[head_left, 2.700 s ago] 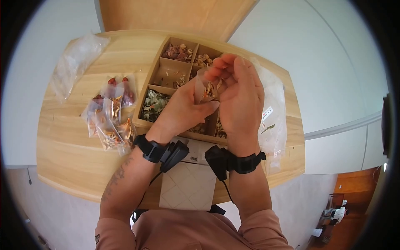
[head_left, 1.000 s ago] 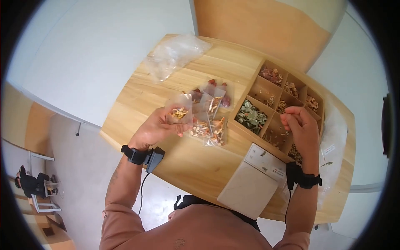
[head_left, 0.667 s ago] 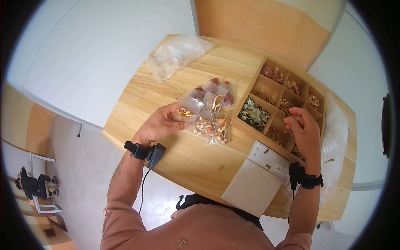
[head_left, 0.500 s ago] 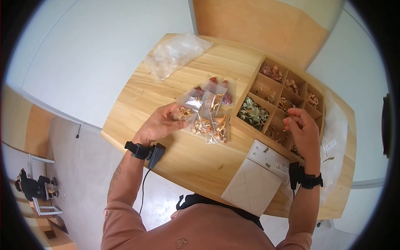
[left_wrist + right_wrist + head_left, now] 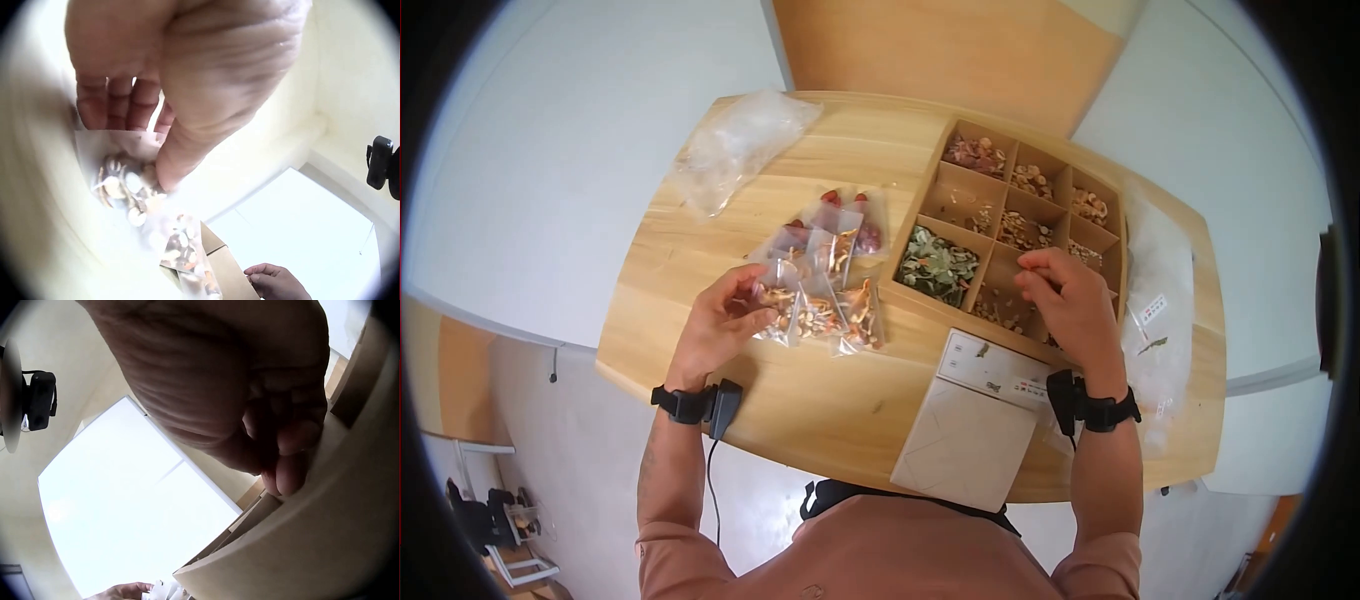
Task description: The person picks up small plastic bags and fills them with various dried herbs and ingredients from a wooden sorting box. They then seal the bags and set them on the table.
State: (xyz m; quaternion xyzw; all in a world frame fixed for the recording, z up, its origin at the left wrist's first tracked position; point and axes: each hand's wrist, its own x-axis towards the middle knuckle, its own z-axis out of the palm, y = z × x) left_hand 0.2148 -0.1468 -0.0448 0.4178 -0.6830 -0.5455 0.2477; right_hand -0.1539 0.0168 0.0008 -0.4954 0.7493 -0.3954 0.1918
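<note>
My left hand pinches a small clear bag of dried slices and shreds, thumb in front and fingers behind. In the head view this bag lies at the near left edge of a cluster of similar filled bags, overlapping them. Some of those hold dark red dried fruit. My right hand hovers over the near right part of a divided box, its fingers loosely curled with nothing visible between them. Green dried leaves fill the near left compartment, and brown dried pieces lie in the middle one.
A white flat scale sits before the box at the table's near edge. A large crumpled clear bag lies at the far left. To the right of the box is another big plastic bag with a printed label. The wooden table has rounded edges.
Both hands were together above the box with the bag. They have since parted; the left carried the bag left and lowered it onto the cluster, while the right stayed over the box.
</note>
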